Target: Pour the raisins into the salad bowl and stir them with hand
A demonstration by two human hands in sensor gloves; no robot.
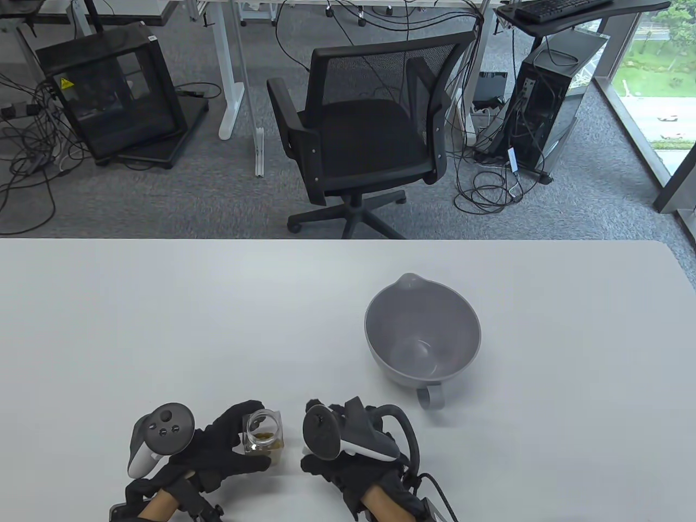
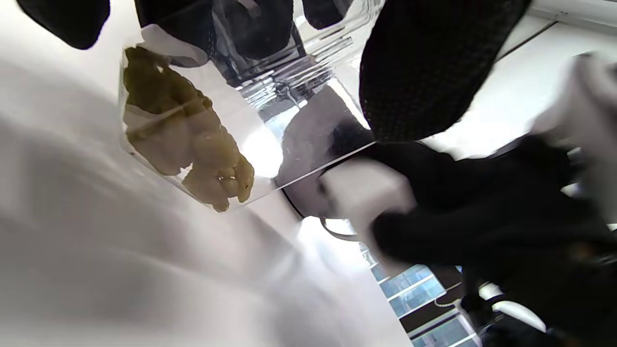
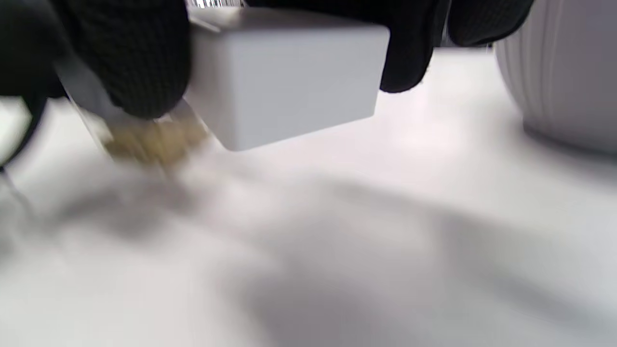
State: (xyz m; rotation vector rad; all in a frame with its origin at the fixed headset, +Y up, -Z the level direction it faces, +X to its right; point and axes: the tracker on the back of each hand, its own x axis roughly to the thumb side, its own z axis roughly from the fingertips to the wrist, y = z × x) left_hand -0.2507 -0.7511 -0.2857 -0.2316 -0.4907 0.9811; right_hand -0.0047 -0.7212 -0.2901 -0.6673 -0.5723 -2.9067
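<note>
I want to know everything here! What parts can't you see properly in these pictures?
- Right hand, table view: its fingers are hidden under the tracker.
- Lid, right wrist view: gloved fingers cover its top; its top edge is cut off.
- Jar, right wrist view: only a blur behind the lid.
- Raisins, left wrist view: clumped, too blurred to count.
- Bowl, right wrist view: cut off by the right edge.

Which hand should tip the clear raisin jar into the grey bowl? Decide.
Left. The left hand already grips the open clear plastic jar; the right hand holds its grey square lid. The grey bowl is empty.
</note>
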